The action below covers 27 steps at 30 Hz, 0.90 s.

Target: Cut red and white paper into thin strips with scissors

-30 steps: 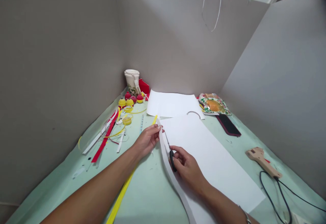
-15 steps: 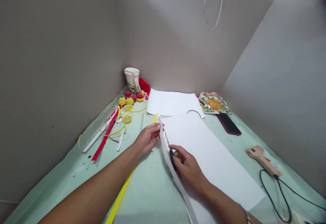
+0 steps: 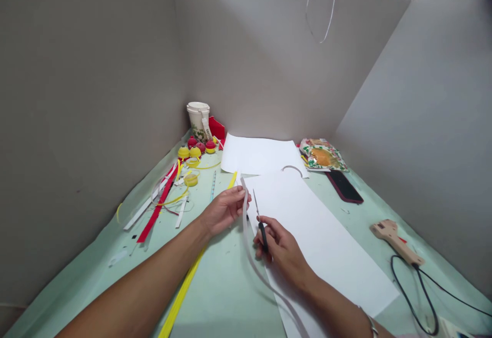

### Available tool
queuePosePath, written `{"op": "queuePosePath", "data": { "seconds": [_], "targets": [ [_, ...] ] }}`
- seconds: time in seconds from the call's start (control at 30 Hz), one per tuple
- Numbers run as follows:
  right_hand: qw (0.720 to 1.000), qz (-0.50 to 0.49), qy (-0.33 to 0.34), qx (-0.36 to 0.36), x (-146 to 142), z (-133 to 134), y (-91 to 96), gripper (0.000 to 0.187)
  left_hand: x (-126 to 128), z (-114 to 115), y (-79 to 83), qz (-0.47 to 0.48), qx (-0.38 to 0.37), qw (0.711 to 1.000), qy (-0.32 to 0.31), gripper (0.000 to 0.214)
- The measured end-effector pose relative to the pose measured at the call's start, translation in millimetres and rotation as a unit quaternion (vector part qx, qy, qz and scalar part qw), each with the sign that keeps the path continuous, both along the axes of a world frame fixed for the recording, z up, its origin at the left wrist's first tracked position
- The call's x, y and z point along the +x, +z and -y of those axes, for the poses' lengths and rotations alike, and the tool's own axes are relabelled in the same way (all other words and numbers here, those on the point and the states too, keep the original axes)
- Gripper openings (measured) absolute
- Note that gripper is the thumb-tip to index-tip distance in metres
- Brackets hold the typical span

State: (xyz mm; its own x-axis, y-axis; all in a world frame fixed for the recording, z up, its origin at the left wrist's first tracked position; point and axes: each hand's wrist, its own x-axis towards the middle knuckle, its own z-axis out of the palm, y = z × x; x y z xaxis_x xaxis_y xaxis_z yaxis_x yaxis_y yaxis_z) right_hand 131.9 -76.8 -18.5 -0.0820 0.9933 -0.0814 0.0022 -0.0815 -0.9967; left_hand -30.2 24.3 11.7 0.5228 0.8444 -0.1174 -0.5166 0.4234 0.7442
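Near the middle of the table, my left hand (image 3: 225, 210) pinches a long narrow white strip (image 3: 247, 246) close to its far end. The strip bends down toward the near edge of the view. My right hand (image 3: 279, 243) is closed around the black handle of a pair of scissors (image 3: 262, 231), whose thin metal blades point away from me, just right of the strip and apart from it. Beneath my right hand lies a large white sheet (image 3: 326, 235). A long yellow strip (image 3: 184, 292) runs under my left forearm.
At left lie a red strip (image 3: 157, 212), white strips and yellow ribbon. Red and yellow round pieces (image 3: 195, 152) sit by a white bucket (image 3: 198, 118). Another white sheet (image 3: 261, 154) is at the back. Rightward are a plastic packet (image 3: 325, 156), a phone (image 3: 345, 187) and a corded glue gun (image 3: 397, 240).
The scissors have moved right, away from the strip in my left hand. The strip now curves more and hangs off the big sheet's edge. My left hand has barely moved.
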Motion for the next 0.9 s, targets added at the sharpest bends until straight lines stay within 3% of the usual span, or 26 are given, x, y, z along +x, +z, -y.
{"op": "queuePosePath", "data": {
  "seconds": [0.13, 0.23, 0.33, 0.57, 0.9],
  "targets": [
    [1.000, -0.008, -0.002, 0.003, -1.1, 0.6, 4.9, 0.041, -0.3, 6.7, 5.1, -0.010, 0.038, 0.996, -0.077, 0.009],
    [1.000, -0.005, 0.006, 0.006, -1.1, 1.1, 7.8, 0.039, 1.2, 8.3, 5.2, -0.016, 0.053, 0.994, -0.094, 0.013],
    [1.000, 0.011, 0.004, 0.009, 0.4, 0.7, 6.6, 0.039, 2.6, 5.8, 2.4, -0.014, 0.043, 0.996, -0.076, 0.009],
    [1.000, 0.024, -0.009, 0.013, 1.0, 2.4, 0.9, 0.038, 3.0, -6.8, -7.4, -0.031, 0.026, 0.998, 0.044, 0.012],
    [0.998, 0.046, -0.019, 0.023, -1.8, 4.3, 13.6, 0.034, 2.6, -9.1, -14.9, -0.072, 0.081, 0.994, 0.030, 0.015]
  ]
}}
